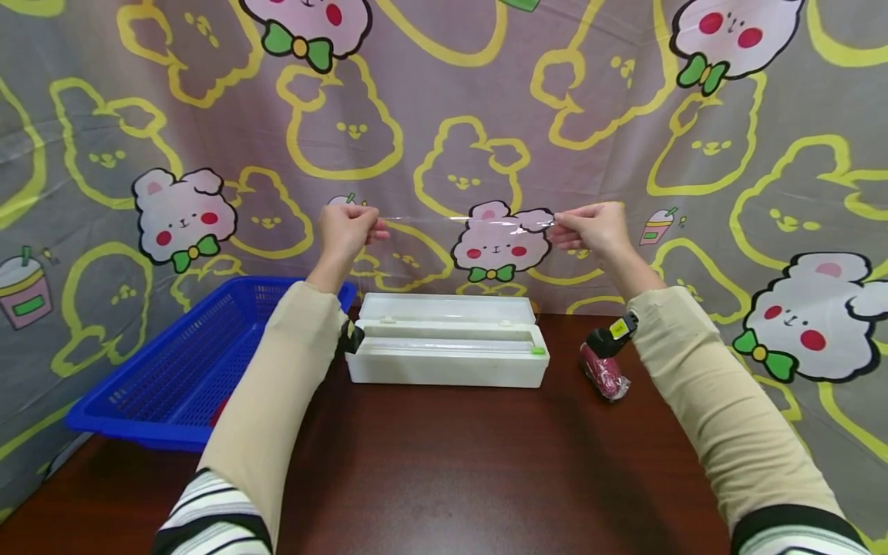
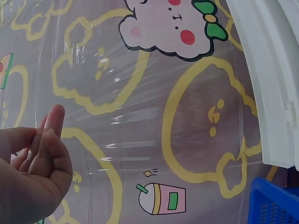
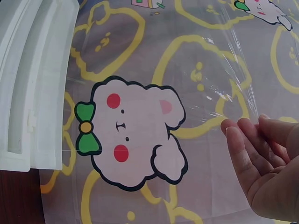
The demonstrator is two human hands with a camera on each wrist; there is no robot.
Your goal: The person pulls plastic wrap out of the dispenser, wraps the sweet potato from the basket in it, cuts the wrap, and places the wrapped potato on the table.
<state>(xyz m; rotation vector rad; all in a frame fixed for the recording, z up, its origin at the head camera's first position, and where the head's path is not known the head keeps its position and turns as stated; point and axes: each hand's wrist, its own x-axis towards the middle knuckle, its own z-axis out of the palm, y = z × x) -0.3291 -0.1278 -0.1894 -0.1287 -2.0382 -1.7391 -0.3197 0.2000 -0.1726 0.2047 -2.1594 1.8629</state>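
Observation:
A sheet of clear cling film (image 1: 479, 221) is stretched between the two raised hands, its upper edge shining against the curtain. The left hand (image 1: 349, 231) pinches one corner between thumb and fingers; the right hand (image 1: 591, 230) pinches the other. In the right wrist view, creases in the film (image 3: 229, 88) converge on the fingertips. Below the hands stands a white cling film box (image 1: 447, 368) with its lid (image 1: 447, 308) raised and a roll (image 1: 444, 344) inside. Whether the sheet still joins the roll is hard to tell.
A blue plastic basket (image 1: 132, 393) stands at the left, partly behind the left forearm, with a bit of something red (image 1: 218, 411) in it. Near the right wrist, a dark red item wrapped in clear film (image 1: 605, 374) lies on the brown table (image 1: 444, 470). A patterned curtain (image 1: 430, 92) hangs behind.

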